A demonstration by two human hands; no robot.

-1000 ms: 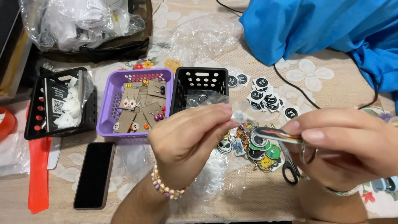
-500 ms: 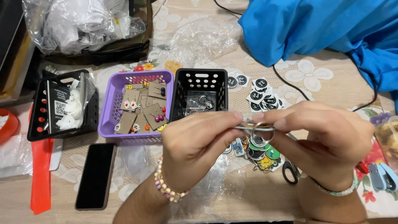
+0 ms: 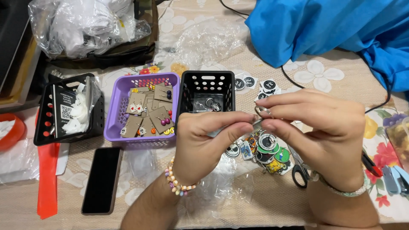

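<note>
Head view: left hand [image 3: 204, 140] and right hand [image 3: 317, 127] both pinch a tiny metal key ring [image 3: 261, 111]; looks light, stiff, slippery, so hold it by the rim.

A small silver key ring [image 3: 263, 110] sits pinched between the fingertips of both hands, held up above a heap of round, colourful charms [image 3: 266, 149] lying on the flowered tablecloth just beneath.

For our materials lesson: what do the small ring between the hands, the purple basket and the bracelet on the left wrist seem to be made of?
Small ring: probably metal; silvery with a bright glint.
Purple basket: looks like moulded plastic; uniform colour, smooth walls with neat slotted holes.
Bracelet: small beads in pastel colours, likely plastic or glass; too small to tell which.
</note>
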